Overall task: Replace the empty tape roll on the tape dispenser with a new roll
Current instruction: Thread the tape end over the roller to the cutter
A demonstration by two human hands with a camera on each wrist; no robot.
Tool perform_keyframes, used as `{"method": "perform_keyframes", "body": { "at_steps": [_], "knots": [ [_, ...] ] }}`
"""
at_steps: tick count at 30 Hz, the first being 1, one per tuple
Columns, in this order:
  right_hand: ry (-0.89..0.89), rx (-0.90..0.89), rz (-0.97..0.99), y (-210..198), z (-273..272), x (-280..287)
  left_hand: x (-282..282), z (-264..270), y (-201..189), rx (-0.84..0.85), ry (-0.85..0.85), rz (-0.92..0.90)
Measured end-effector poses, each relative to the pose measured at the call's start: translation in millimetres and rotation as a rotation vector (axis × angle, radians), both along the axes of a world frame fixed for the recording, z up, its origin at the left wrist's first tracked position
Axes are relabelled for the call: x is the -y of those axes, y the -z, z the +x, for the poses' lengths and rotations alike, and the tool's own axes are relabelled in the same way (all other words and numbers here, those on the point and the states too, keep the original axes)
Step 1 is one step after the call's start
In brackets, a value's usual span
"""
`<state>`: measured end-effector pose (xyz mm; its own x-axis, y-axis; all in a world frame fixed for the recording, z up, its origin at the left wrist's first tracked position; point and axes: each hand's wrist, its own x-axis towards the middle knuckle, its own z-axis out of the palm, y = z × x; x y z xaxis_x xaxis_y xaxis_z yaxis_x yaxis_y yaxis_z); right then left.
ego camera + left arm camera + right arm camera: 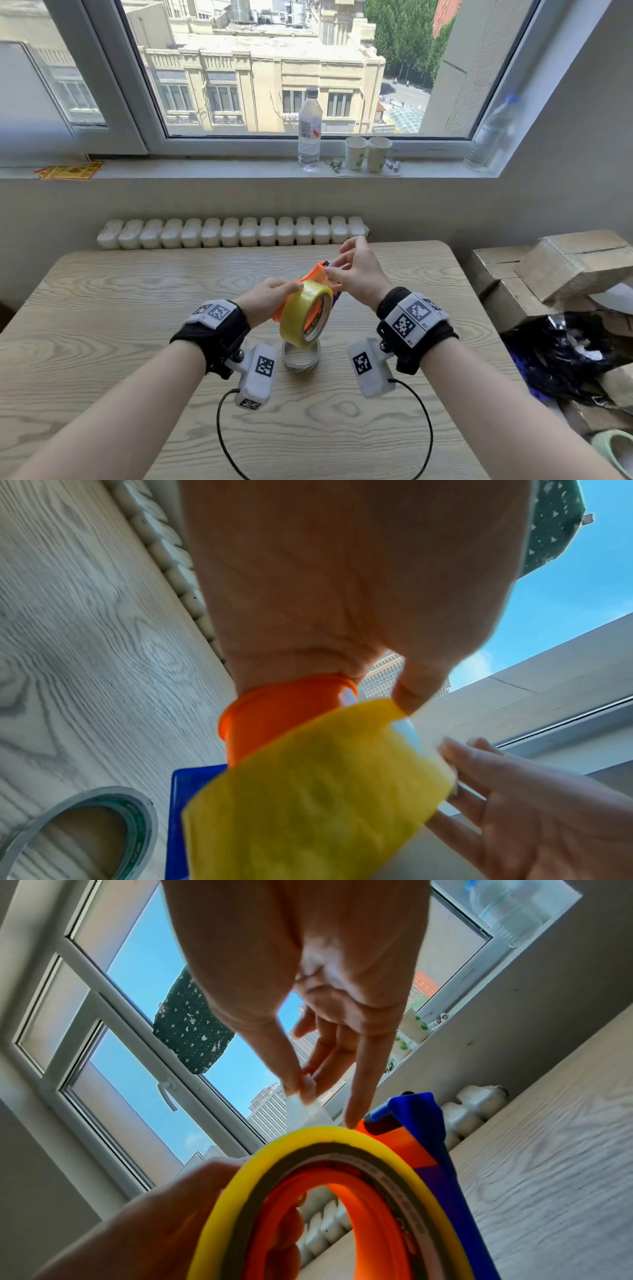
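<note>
My left hand grips the orange and blue tape dispenser above the middle of the wooden table. Its thumb lies on top of the new yellow tape roll, which sits on the orange hub. My right hand is just behind the roll. Its thumb and forefinger pinch the roll's loose clear tape end, lifted a little off the roll, and the little finger touches the dispenser's blue front. The empty tape roll lies flat on the table under the dispenser.
A white radiator runs behind the table's far edge. A water bottle and two paper cups stand on the windowsill. Cardboard boxes and a black bag crowd the right side of the table.
</note>
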<state>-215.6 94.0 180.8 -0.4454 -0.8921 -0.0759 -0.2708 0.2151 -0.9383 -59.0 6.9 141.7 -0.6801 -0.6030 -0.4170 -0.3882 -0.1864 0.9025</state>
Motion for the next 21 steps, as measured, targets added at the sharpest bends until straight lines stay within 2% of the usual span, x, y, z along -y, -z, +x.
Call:
{"method": "perform_keyframes", "body": {
  "at_steps": [7,10,15,21],
  "knots": [
    [-0.192,-0.127,0.057,-2,1,-3,0,-6,2,-0.004,-0.032,-0.077],
    [-0.166,-0.168,0.034,1,1,-4,0,-6,-4,-0.035,-0.008,-0.068],
    [-0.124,-0.172,0.042,2,-2,-4,-2,-1,-13,-0.025,0.197,-0.072],
    [-0.007,-0.083,0.042,-2,-14,-4,-2,5,-13,0.022,0.178,-0.151]
  ]
}}
